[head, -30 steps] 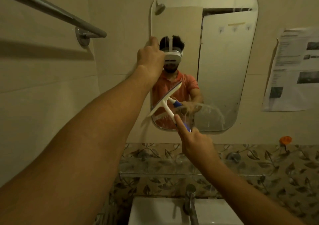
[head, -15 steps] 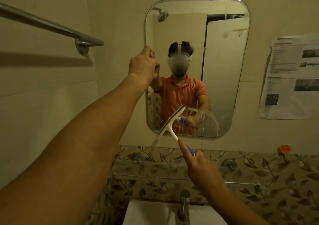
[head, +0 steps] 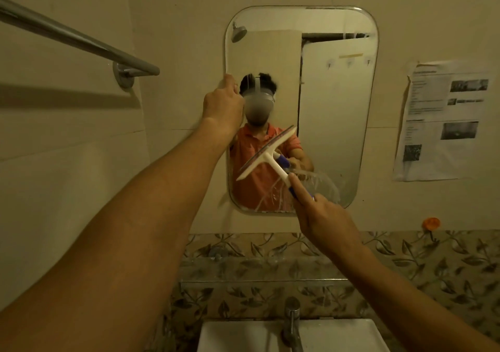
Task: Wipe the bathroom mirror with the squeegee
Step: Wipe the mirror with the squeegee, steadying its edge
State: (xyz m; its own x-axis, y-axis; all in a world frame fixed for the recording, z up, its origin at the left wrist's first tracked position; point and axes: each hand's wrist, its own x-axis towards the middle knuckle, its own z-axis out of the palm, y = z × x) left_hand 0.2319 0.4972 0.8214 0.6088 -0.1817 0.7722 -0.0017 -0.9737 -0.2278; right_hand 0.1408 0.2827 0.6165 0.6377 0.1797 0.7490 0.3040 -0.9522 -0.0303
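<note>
High on the left wall, a towel rail [head: 81,40] juts toward the mirror [head: 338,108]. At its left edge the left hand [head: 221,105] curls its fingers [head: 230,80] onto the rim. Across the lower glass the squeegee [head: 266,153] lies tilted, its handle gripped by the right hand [head: 322,216]. A paper sheet [head: 443,119] hangs right.

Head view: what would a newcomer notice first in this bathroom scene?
The rounded mirror on the wall ahead, with a white squeegee tilted across its lower half, held by its blue-gripped handle in the right hand. The left hand grips the mirror's left edge, and wet streaks show at the lower right of the glass.
</note>
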